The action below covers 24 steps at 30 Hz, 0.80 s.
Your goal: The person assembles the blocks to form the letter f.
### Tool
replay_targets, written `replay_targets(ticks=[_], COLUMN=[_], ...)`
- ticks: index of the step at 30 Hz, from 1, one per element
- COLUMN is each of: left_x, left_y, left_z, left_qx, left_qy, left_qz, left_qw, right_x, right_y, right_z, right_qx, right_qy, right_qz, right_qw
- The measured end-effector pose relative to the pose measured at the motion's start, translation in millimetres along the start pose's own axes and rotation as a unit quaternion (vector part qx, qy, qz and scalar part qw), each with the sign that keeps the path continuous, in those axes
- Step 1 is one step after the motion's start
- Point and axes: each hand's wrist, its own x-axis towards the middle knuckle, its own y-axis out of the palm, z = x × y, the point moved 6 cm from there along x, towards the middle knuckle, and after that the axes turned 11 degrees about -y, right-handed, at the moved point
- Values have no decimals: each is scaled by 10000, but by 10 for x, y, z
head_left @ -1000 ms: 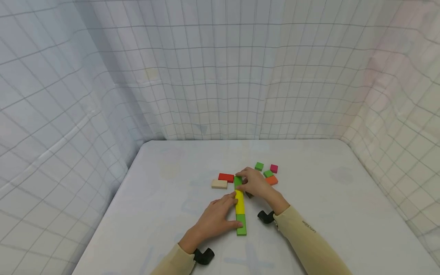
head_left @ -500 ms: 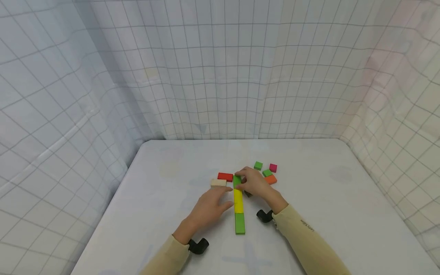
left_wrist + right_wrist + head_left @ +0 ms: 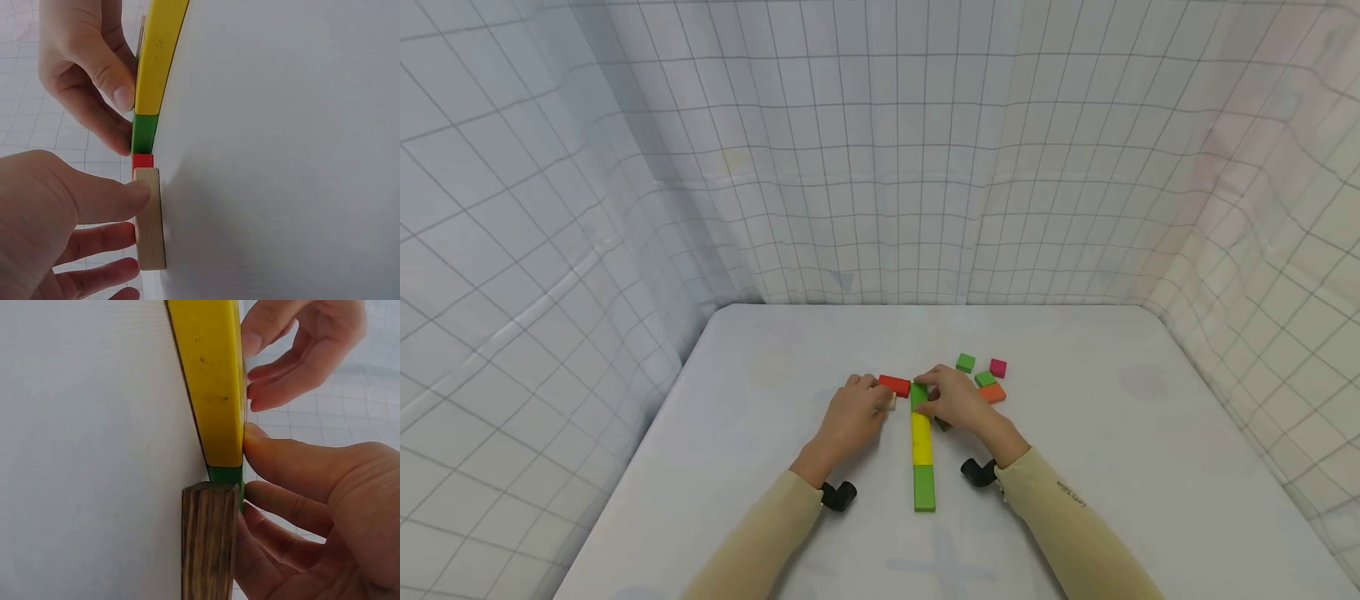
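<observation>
1. The left hand (image 3: 850,421) is pinching the pale block (image 3: 150,234), fingers (image 3: 103,242) closing on it, left of the row on the bench (image 3: 775,350), near the red block (image 3: 894,386).
2. The right hand (image 3: 958,402) is gripping the far green block (image 3: 919,393), which is lying in line with the yellow block (image 3: 921,440).
3. Taking the pale block while steadying the row appears to be the step; the next move seems to be calling for a path avoiding the red block.
</observation>
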Motion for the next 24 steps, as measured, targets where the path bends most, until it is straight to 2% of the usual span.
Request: replay_targets(ticks=[3,6,12,18,24], left_x=[60,110,177,218,252], left_y=[-9,6,67,104,104], left_z=[0,15,45,23,-25], left_qx=[205,192,-201,-559,-595], left_qy=[-33,-181,-430,-316,-170], left_qz=[-44,107,449,557,531], left_qw=[9998,9996,9979,9964,9967], right_x=[9,14,8,-3,-8], right_y=[1,2,-2,-4,1], right_z=[-13,-15,-4,17,27], right_qx=[-3,6,-23,8,17], right_qy=[13,28,-4,-59,-54], right_qz=[-24,-35,-15,-12,2], right_qw=[10000,10000,10000,10000,10000])
